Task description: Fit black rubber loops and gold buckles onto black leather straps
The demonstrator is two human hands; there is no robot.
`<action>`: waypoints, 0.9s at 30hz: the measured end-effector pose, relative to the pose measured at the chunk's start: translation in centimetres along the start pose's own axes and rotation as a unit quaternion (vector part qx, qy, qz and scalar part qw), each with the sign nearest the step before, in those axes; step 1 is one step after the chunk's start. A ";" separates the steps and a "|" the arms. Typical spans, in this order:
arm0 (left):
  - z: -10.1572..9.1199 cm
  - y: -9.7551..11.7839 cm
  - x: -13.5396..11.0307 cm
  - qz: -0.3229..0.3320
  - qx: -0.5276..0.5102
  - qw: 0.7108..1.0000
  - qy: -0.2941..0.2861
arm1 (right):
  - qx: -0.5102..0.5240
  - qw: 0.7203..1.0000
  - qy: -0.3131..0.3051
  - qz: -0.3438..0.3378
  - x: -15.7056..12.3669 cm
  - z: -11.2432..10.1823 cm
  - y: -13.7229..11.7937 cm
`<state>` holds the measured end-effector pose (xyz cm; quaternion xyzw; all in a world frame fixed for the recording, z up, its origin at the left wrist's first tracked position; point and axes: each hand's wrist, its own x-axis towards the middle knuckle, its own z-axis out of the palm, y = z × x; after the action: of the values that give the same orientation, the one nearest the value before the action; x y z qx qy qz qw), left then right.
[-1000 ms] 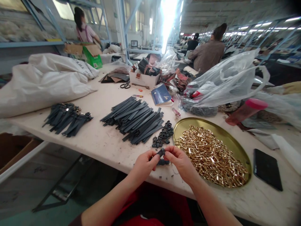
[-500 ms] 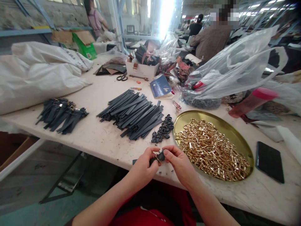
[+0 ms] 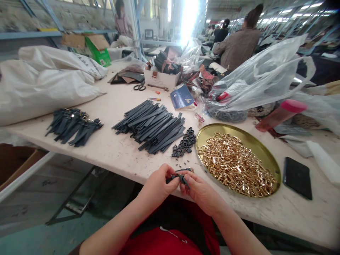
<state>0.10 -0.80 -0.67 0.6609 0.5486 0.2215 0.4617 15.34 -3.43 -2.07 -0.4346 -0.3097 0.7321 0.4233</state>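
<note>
1. Strap [image 3: 183, 179] sits between both hands, above the table's [image 3: 124, 152] near edge.
2. Left hand [image 3: 160, 182] and right hand [image 3: 199, 188] pinch it (fingers hide much).
3. Dark loops [image 3: 188, 141] lie beyond, beside the gold tray [image 3: 269, 157].

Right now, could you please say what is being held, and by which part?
The left hand and right hand pinch a dark strap; exactly where is unclear.
</note>
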 end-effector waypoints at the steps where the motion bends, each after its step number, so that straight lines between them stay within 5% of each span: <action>1: 0.0 0.0 -0.1 0.003 0.018 1.000 0.005 | 0.016 1.000 -0.017 0.017 -0.1 0.0 0.1; 8: -0.3 0.6 -1.1 0.002 -0.002 1.000 -0.023 | 0.018 1.000 -0.021 -0.007 -0.6 -0.1 0.9; 12: -0.7 1.2 -1.5 -0.050 -0.155 0.982 -0.092 | -0.105 0.987 0.067 -0.104 -0.6 0.2 0.4; 17: -0.7 0.9 -1.5 -0.089 -0.220 0.965 -0.115 | -0.254 0.931 0.190 -0.178 -0.3 0.1 0.7; 27: 0.4 -0.3 -1.3 -0.151 -0.292 0.925 -0.191 | -0.450 0.879 -0.010 -0.157 -2.1 -1.0 0.4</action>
<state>-0.09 -2.15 -0.84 0.4362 0.4548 0.1692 0.7578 16.62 -5.36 -2.01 -0.5167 -0.6738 0.4425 0.2883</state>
